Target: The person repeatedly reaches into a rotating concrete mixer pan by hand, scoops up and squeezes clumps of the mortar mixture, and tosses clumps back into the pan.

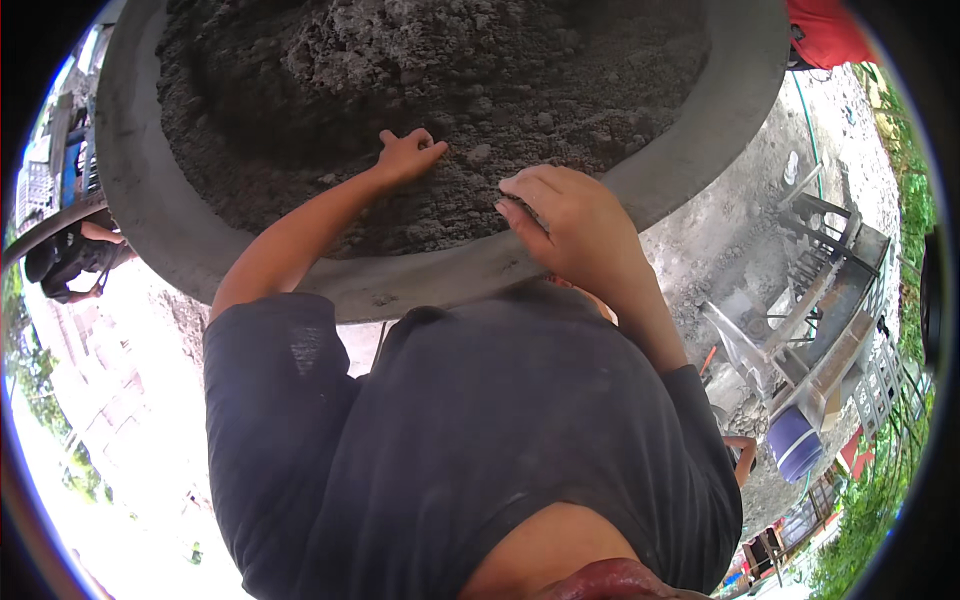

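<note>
A large round grey basin with a broad, smooth rim (pixel 160 190) fills the top of the view. Dark grey, crumbly material (pixel 470 110) lies inside it, heaped in a paler mound at the far side. Over the near part of this material is my left hand (pixel 408 157), open, its fingers bent and apart with nothing visible between them. My right hand (pixel 575 222) hovers by the near right part of the rim. Its fingers and thumb are curled toward each other and dusted grey; anything inside that grip is hidden.
At the right are a metal frame (pixel 830 300) and a purple-blue bucket (pixel 795 443) on dusty ground. A person in dark clothing (pixel 75 255) is at the far left. Red cloth (pixel 830 35) shows beside the basin at the upper right.
</note>
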`<action>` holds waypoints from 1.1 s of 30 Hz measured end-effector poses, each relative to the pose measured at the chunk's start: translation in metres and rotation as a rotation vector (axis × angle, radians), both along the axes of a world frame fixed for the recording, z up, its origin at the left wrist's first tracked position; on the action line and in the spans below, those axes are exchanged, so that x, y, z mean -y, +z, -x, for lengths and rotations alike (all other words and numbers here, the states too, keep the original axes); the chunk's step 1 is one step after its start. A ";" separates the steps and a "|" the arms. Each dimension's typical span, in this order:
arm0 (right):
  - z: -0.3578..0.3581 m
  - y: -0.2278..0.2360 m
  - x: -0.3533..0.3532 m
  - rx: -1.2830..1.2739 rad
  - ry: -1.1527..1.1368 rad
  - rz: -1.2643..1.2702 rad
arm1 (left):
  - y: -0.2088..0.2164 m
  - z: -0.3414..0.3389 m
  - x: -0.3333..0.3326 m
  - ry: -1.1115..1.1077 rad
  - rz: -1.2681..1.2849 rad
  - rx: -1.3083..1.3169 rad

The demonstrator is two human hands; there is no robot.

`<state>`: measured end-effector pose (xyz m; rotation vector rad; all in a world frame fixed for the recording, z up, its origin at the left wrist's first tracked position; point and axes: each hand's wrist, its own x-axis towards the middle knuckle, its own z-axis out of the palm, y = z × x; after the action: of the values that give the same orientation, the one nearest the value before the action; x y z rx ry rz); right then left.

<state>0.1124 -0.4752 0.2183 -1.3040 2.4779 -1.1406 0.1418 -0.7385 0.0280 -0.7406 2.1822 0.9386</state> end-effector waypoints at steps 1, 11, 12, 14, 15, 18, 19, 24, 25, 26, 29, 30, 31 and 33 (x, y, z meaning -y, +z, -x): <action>0.001 0.000 -0.001 0.030 0.012 0.014 | 0.004 -0.002 0.002 0.006 0.011 0.008; 0.002 0.011 0.003 0.097 0.021 0.054 | 0.020 -0.016 0.013 -0.036 -0.336 0.136; 0.003 0.011 0.002 0.087 0.050 0.048 | 0.020 -0.018 0.012 -0.077 -0.289 0.088; 0.004 0.012 0.002 0.071 0.070 0.036 | 0.039 -0.027 0.005 -0.171 -0.177 -0.063; 0.003 0.012 0.002 0.090 0.089 0.032 | 0.050 -0.032 -0.001 -0.263 -0.064 -0.208; 0.003 0.015 -0.001 0.129 0.108 -0.006 | 0.083 -0.031 0.008 -0.193 -0.121 -0.190; 0.004 0.016 -0.002 0.158 0.116 -0.029 | 0.105 -0.028 0.014 -0.147 -0.189 -0.133; 0.003 0.012 -0.003 0.135 0.110 0.082 | 0.168 -0.053 0.053 0.306 -0.457 -0.376; 0.003 0.012 -0.003 0.147 0.113 0.074 | 0.173 -0.061 0.063 0.411 -0.521 -0.425; 0.002 0.013 -0.002 0.140 0.111 0.075 | 0.173 -0.070 0.074 0.406 -0.523 -0.431; 0.002 0.012 0.000 0.096 0.120 0.079 | 0.173 -0.089 0.101 0.634 -0.513 -0.689; 0.002 0.012 0.001 0.099 0.143 0.081 | 0.176 -0.092 0.107 0.685 -0.415 -0.738; 0.002 0.012 0.001 0.102 0.164 0.082 | 0.179 -0.093 0.110 0.734 -0.317 -0.785; 0.004 0.015 0.000 0.095 0.191 0.047 | 0.186 -0.092 0.111 0.731 -0.210 -0.844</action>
<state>0.1082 -0.4755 0.2328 -1.4271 2.2188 -1.1904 0.2339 -0.8493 0.2137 -1.2264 2.4338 2.1265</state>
